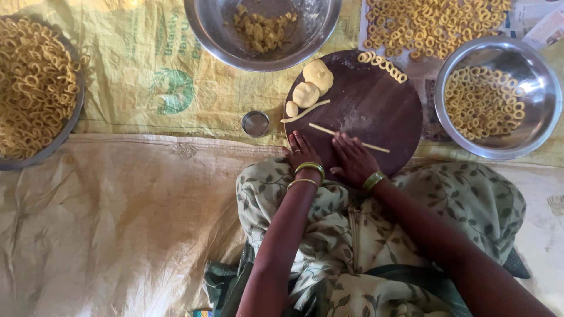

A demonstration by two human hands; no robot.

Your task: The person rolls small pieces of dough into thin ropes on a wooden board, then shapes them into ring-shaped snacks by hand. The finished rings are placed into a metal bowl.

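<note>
A round dark wooden board (376, 105) lies in front of my lap. On it lies a thin rope of pale dough (370, 144), running from the middle toward the right. My right hand (352, 158) lies flat on the rope's near part, fingers spread. My left hand (302, 151) rests flat on the board's near left edge, holding nothing. Two dough balls (311, 85), a smaller lump (292, 109) and a shorter dough strip (305, 111) sit at the board's far left. Several shaped dough rings (385, 66) line its far edge.
A steel bowl (540, 117) of dough rings stands at the right. A steel bowl (205, 29) with crumbly dough sits at the top. A tray (75, 114) piled with rings is at far left. A small steel cup (255, 124) stands beside the board. More rings (435, 23) lie on paper.
</note>
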